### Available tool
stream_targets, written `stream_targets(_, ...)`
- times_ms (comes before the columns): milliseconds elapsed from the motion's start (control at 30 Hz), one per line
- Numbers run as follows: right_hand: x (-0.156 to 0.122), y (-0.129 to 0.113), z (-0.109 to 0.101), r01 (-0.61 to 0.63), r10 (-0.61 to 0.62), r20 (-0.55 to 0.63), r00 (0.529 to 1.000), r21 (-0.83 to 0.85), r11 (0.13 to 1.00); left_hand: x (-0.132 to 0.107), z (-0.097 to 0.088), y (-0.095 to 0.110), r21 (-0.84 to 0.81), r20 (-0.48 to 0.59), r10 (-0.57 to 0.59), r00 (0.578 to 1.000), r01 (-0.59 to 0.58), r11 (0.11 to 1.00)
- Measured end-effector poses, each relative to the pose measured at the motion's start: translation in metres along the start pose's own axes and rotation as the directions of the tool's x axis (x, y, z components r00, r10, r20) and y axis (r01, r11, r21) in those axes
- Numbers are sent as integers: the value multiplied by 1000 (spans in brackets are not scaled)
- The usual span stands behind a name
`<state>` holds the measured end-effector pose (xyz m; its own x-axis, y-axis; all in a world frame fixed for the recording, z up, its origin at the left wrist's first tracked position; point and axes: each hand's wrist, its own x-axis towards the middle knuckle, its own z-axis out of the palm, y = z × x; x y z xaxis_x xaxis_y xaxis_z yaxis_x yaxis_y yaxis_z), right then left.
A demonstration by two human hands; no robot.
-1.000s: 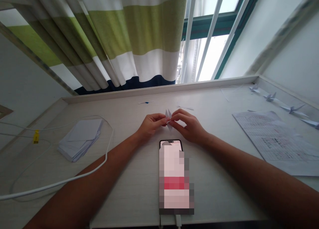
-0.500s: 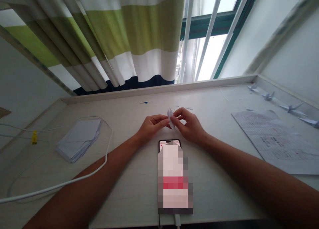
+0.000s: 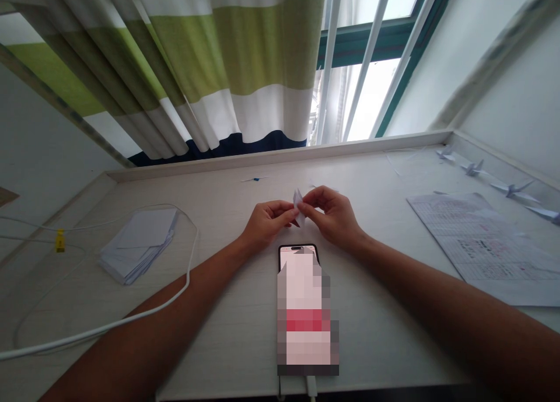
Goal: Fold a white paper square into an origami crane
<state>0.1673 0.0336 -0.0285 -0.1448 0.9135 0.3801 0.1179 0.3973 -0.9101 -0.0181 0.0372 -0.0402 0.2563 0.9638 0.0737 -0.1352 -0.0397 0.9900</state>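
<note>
A small, partly folded piece of pale paper (image 3: 298, 201) stands between my two hands above the middle of the white table (image 3: 219, 332). My left hand (image 3: 265, 222) pinches its left side with thumb and fingers closed. My right hand (image 3: 333, 215) pinches its right side, fingers curled over it. Most of the paper is hidden by my fingertips. Just in front of my hands, a phone (image 3: 306, 308) lies flat with its screen lit.
A stack of white paper squares (image 3: 140, 241) lies at the left, ringed by a white cable (image 3: 131, 317). A printed sheet (image 3: 485, 244) lies at the right. Several folded paper cranes (image 3: 475, 168) line the right ledge. Striped curtain (image 3: 210, 69) and window stand behind.
The folded paper's tip has turned from spread to narrower and upright, and my right fingers have closed further over it. Both hands stay in place.
</note>
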Motion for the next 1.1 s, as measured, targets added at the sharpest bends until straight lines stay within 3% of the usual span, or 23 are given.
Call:
stream_targets(233, 0, 3, 2, -11, 12, -17, 1000, 38, 999, 1, 2, -2, 34, -19, 11, 1000, -11, 999)
stream_targets(400, 1, 2, 2, -97, 94, 32, 995, 121, 988, 1, 2, 0, 65, -29, 16, 999, -14, 998)
stream_targets(567, 2, 2, -1, -97, 88, 137, 987, 60, 993, 0, 0, 1, 109, -67, 7, 998, 0, 994)
stream_targets(833, 2, 0, -3, -94, 86, 151, 985, 52, 994, 0, 1, 4, 76, -51, -17, 999, 21, 997)
stream_targets(1100, 1, 2, -1, -76, 84, 122, 989, -70, 995, 1, -1, -3, 94, -1, 13, 1000, -13, 995)
